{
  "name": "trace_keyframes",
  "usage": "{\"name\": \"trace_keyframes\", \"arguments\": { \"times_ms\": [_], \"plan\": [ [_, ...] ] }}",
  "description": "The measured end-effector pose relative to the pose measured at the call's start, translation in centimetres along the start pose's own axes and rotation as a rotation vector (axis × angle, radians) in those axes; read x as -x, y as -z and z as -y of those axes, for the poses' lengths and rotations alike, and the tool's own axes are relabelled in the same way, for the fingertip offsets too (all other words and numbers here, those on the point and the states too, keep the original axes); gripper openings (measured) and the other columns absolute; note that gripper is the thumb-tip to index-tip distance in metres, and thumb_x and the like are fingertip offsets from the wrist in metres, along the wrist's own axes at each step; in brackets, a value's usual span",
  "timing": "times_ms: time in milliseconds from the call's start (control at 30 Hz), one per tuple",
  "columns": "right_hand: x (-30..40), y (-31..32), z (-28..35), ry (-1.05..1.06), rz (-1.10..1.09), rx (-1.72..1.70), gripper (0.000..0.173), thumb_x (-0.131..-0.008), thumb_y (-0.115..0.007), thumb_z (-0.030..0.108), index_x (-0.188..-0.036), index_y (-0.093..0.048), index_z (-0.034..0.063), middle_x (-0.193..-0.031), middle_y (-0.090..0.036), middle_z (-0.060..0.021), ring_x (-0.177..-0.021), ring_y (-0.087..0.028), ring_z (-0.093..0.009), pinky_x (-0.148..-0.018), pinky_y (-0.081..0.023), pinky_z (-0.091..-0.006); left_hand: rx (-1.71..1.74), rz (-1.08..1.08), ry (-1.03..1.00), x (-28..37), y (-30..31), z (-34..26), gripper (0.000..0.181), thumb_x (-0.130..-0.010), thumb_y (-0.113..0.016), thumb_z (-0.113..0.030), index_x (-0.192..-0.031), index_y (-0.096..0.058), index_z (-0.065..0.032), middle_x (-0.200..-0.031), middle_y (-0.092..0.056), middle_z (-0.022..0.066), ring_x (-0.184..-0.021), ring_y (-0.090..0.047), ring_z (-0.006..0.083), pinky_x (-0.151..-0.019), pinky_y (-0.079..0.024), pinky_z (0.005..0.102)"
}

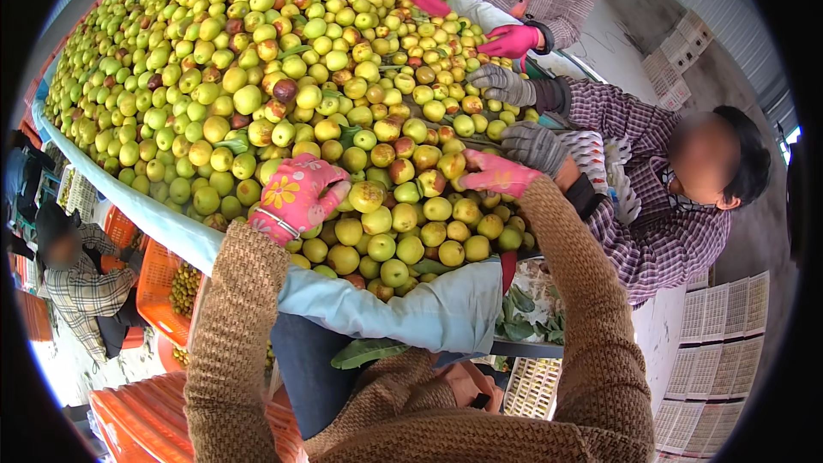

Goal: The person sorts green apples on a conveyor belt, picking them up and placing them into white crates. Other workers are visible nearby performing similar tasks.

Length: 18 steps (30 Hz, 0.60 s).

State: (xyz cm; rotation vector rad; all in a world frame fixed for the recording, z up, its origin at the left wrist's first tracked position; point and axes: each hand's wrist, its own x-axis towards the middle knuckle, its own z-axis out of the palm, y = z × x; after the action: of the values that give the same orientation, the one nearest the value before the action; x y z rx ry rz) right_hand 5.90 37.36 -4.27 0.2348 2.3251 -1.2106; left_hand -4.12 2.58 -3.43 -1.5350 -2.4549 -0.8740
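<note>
A large heap of green-yellow jujubes (257, 77), many with reddish-brown patches, fills a table lined with light blue cloth (411, 305). My left hand (299, 196), in a pink floral glove, rests palm down on the near part of the heap, fingers bent and thumb apart. What lies under its palm is hidden. On the right side of the heap, my right hand (503, 173), in a matching glove, touches the fruit with finger and thumb apart; no fruit shows in its grasp. Between both hands lie loose jujubes (405, 215), and a few green leaves are mixed in.
At right, a co-worker's grey-gloved hands (533, 145) work close to my right hand. Another person's pink-gloved hand (511, 42) is at the far edge. Orange crates (164, 289) stand at left, white crates (714, 347) at right. White foam fruit nets (620, 177) lie beside the co-worker.
</note>
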Motion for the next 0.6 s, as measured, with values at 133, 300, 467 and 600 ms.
{"name": "trace_keyframes", "arguments": {
  "times_ms": [133, 300, 467, 600],
  "plan": [
    [1.4, -0.5, -0.2, 0.27, -0.124, -1.149, 0.033, -0.085, -0.058, 0.022, -0.115, -0.05, 0.0116, -0.094, -0.06, -0.0072, -0.062, -0.057, -0.014, -0.041, -0.036, -0.0197, 0.009, 0.038, 0.021, 0.1, 0.3, -0.4, 0.021, -0.083, -0.06, -0.024, -0.094, -0.069, -0.0075, -0.085, -0.065, 0.0118, -0.084, -0.06, 0.0322, -0.073, -0.048, 0.0427],
    [-2.7, 0.6, 6.0, 0.725, 0.447, -1.345, 0.048, -0.091, -0.055, 0.028, -0.135, -0.044, 0.0159, -0.126, -0.054, -0.0159, -0.065, -0.058, -0.017, -0.039, -0.037, -0.0194, 0.02, -0.023, 0.026, 0.3, -0.1, -0.2, 0.019, -0.081, -0.063, -0.023, -0.093, -0.069, -0.0093, -0.083, -0.066, 0.0084, -0.082, -0.062, 0.0299, -0.073, -0.049, 0.0417],
    [-9.0, -2.7, 18.2, 0.533, -0.133, -0.287, 0.035, -0.087, -0.058, 0.021, -0.121, -0.057, 0.0128, -0.115, -0.054, -0.0091, -0.087, -0.061, -0.018, -0.068, -0.051, -0.0271, -0.042, -0.016, 0.036, 0.4, 0.4, -0.5, 0.02, -0.08, -0.064, -0.023, -0.092, -0.069, -0.0085, -0.082, -0.066, 0.008, -0.082, -0.062, 0.0292, -0.073, -0.049, 0.0414],
    [-14.8, -6.5, 21.9, 0.776, -0.449, 0.625, 0.04, -0.078, -0.065, 0.015, -0.118, -0.059, 0.0147, -0.117, -0.054, -0.0151, -0.099, -0.06, -0.032, -0.084, -0.05, -0.0397, -0.022, 0.003, 0.054, 0.2, 0.2, -0.4, 0.022, -0.08, -0.064, -0.025, -0.091, -0.07, -0.0075, -0.082, -0.066, 0.0084, -0.082, -0.062, 0.0298, -0.072, -0.049, 0.0418]
  ]
}}
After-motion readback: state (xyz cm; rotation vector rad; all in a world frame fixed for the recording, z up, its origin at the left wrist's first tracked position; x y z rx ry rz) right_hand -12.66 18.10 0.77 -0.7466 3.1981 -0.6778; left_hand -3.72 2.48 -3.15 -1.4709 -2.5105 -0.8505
